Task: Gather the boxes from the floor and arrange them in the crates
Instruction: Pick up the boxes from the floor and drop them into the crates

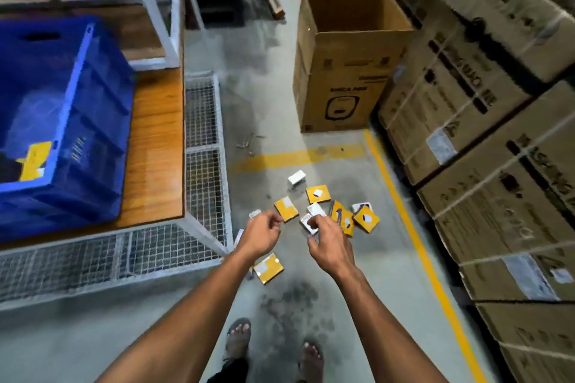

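Several boxes [317, 193]: scattered on floor [273, 109], awaiting pickup.
Hands: left [260, 235] loosely curled, empty; right [328, 244] seems empty, uncertain.
Crate [90, 121]: counter [155, 146] edge, within reach.

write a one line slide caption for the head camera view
Both hands, left hand and right hand, reach toward small yellow boxes scattered on the floor beside a blue crate.

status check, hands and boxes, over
Left hand and right hand both empty, fingers loosely curled above the pile. Small boxes scattered on the floor; blue crate holds a few. Nothing in the way.
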Available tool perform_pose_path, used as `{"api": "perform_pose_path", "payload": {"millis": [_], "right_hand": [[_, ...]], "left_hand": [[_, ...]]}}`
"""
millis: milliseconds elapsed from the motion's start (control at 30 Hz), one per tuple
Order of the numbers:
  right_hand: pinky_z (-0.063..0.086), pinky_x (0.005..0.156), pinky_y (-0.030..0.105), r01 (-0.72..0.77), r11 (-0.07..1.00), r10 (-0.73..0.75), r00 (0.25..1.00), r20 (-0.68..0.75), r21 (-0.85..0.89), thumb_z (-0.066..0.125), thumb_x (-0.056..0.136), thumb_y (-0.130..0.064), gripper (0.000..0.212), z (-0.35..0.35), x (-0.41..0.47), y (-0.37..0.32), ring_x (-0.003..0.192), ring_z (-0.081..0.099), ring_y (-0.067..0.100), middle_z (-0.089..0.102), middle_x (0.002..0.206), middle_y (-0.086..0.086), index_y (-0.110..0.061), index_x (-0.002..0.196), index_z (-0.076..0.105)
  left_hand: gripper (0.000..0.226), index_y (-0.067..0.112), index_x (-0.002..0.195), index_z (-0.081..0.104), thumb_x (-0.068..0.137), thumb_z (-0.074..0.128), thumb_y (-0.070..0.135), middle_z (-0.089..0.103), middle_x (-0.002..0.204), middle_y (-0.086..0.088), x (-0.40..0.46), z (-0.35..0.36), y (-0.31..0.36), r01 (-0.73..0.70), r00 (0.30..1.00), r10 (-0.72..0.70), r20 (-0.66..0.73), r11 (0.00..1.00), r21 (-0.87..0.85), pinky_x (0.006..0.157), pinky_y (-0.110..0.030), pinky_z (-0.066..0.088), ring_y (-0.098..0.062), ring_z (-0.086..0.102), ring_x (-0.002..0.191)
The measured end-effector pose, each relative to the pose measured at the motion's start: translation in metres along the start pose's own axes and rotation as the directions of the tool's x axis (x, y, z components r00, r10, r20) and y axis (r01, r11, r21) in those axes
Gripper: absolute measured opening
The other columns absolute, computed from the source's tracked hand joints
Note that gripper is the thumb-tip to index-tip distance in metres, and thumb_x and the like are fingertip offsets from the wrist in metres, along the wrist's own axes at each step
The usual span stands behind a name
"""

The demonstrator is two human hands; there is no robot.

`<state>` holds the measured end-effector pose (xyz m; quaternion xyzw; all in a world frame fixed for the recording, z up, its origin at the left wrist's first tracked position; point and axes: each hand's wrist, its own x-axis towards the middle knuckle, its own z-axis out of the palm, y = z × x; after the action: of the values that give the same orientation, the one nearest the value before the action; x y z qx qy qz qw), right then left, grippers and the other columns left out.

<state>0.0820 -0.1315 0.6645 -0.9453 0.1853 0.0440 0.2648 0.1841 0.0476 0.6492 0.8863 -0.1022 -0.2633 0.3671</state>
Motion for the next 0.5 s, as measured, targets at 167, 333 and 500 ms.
{"api": "perform_pose_path", "payload": {"millis": [167,333,500], "right_hand": [[0.053,0.085,0.039,0.075,0.996,-0.069,0.991,0.119,-0.048,0.063,0.09,-0.026,0.033,0.057,0.039,0.038,0.116,0.057,0.023,0.061,0.121,-0.002,-0.027,0.122,0.056],[0.051,0.092,0.038,0.134,0.988,-0.115,0.967,0.225,-0.073,0.062,0.094,-0.03,0.037,0.147,0.059,0.075,0.123,0.053,0.019,0.059,0.126,-0.007,-0.029,0.13,0.053],[0.051,0.095,0.039,0.176,0.981,-0.147,0.945,0.291,-0.077,0.061,0.094,-0.035,0.038,0.263,0.094,0.111,0.126,0.051,0.019,0.057,0.128,-0.007,-0.03,0.13,0.051]], "left_hand": [[0.031,0.032,0.105,0.069,0.081,0.049,0.031,0.075,0.097,0.008,0.023,0.051,-0.055,0.144,0.989,-0.145,-0.032,0.989,-0.02,0.087,-0.039,0.059,-0.024,0.072,0.094],[0.032,0.014,0.113,0.074,0.086,0.057,0.016,0.075,0.107,-0.008,0.051,0.108,-0.129,0.167,0.985,-0.166,-0.04,0.986,0.03,0.096,-0.04,0.054,-0.03,0.07,0.102],[0.034,0.01,0.125,0.07,0.092,0.062,0.011,0.069,0.121,-0.011,0.108,0.155,-0.227,0.213,0.976,-0.208,-0.061,0.973,0.084,0.1,-0.033,0.048,-0.03,0.064,0.114]]}}
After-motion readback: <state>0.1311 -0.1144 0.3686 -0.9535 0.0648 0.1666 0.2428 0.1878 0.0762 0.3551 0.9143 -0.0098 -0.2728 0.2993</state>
